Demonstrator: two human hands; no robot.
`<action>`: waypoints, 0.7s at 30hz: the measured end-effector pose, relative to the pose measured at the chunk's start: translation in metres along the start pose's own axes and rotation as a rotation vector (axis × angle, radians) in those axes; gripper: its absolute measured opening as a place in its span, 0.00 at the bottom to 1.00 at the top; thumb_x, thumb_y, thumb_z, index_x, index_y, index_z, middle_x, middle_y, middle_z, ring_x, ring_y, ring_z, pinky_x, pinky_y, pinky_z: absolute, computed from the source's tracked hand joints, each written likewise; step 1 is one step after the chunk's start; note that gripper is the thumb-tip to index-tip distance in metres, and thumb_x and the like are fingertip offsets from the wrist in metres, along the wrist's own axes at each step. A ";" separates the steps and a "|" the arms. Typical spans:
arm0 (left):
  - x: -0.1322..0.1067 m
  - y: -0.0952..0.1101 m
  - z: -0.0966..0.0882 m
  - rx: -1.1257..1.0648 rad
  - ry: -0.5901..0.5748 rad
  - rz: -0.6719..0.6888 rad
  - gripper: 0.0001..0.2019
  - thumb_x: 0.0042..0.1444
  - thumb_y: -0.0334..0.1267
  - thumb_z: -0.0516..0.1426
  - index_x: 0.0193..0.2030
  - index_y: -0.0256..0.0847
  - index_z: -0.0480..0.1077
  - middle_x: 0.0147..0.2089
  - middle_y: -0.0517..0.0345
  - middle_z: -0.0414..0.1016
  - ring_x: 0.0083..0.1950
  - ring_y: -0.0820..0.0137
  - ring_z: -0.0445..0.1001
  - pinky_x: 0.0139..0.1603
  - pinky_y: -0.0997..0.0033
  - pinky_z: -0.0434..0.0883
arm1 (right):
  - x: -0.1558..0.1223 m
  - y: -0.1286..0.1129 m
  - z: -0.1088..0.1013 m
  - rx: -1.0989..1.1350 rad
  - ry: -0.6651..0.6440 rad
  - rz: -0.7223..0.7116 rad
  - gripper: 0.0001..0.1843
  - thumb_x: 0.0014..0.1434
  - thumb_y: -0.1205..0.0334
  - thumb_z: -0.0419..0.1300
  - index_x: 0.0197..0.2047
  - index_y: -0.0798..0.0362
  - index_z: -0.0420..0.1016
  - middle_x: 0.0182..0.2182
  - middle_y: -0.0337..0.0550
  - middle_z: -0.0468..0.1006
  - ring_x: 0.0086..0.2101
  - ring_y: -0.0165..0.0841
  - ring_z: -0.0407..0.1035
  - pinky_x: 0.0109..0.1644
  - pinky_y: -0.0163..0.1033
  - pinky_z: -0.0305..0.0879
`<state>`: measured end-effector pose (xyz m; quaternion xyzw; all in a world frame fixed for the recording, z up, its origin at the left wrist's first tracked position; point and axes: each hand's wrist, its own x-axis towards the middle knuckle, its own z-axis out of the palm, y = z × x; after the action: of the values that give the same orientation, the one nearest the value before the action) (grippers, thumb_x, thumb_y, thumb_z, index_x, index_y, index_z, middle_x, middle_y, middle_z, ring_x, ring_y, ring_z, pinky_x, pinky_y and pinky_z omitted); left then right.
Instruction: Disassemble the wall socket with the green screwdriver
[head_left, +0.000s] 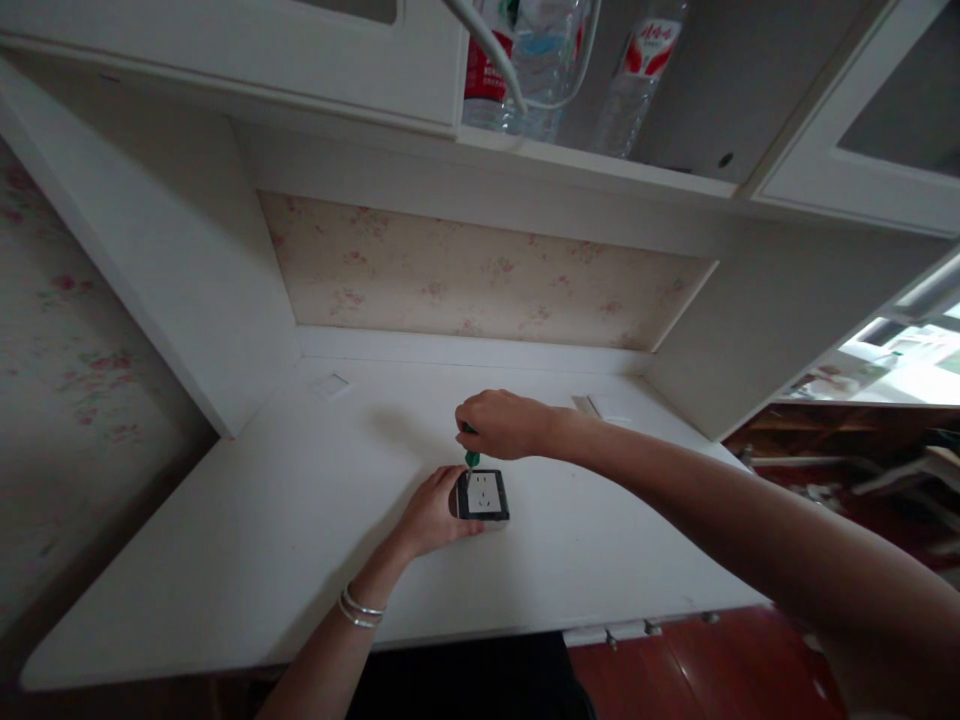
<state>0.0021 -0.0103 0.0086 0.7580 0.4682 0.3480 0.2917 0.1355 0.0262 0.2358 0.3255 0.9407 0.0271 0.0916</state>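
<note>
The right hand (499,422) is closed around the green handle of a screwdriver (472,459), whose shaft is pointed down at the upper left of a dark-framed socket (484,493); contact at the tip cannot be told. The socket is clasped at its left side by the left hand (429,515), over the white desk (300,540). Beyond the socket, a thin white frame (319,386) is seen leftward, a white plate (613,407) rightward. High beyond the socket, plastic bottles (637,75) are shelved.
</note>
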 end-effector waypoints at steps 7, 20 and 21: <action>0.000 0.000 0.000 -0.017 -0.006 -0.022 0.41 0.35 0.50 0.69 0.58 0.44 0.63 0.57 0.48 0.66 0.57 0.53 0.66 0.59 0.54 0.63 | 0.000 -0.002 -0.001 0.007 0.001 -0.013 0.14 0.61 0.62 0.52 0.38 0.59 0.76 0.38 0.54 0.79 0.39 0.40 0.73 0.39 0.39 0.62; 0.000 -0.001 0.000 -0.003 0.009 0.005 0.41 0.35 0.52 0.69 0.57 0.42 0.63 0.56 0.48 0.68 0.56 0.54 0.68 0.57 0.56 0.65 | -0.002 -0.010 -0.010 -0.007 -0.090 -0.037 0.13 0.56 0.69 0.53 0.42 0.61 0.75 0.42 0.56 0.77 0.40 0.42 0.72 0.38 0.41 0.63; 0.000 -0.001 0.000 -0.003 0.010 0.010 0.41 0.35 0.52 0.69 0.58 0.42 0.63 0.56 0.47 0.68 0.56 0.54 0.68 0.57 0.56 0.65 | -0.001 -0.011 -0.011 -0.009 -0.108 -0.028 0.13 0.56 0.70 0.53 0.42 0.61 0.75 0.42 0.57 0.77 0.41 0.42 0.72 0.38 0.41 0.63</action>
<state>0.0013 -0.0097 0.0080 0.7581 0.4655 0.3538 0.2887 0.1279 0.0171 0.2461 0.3128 0.9387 0.0124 0.1440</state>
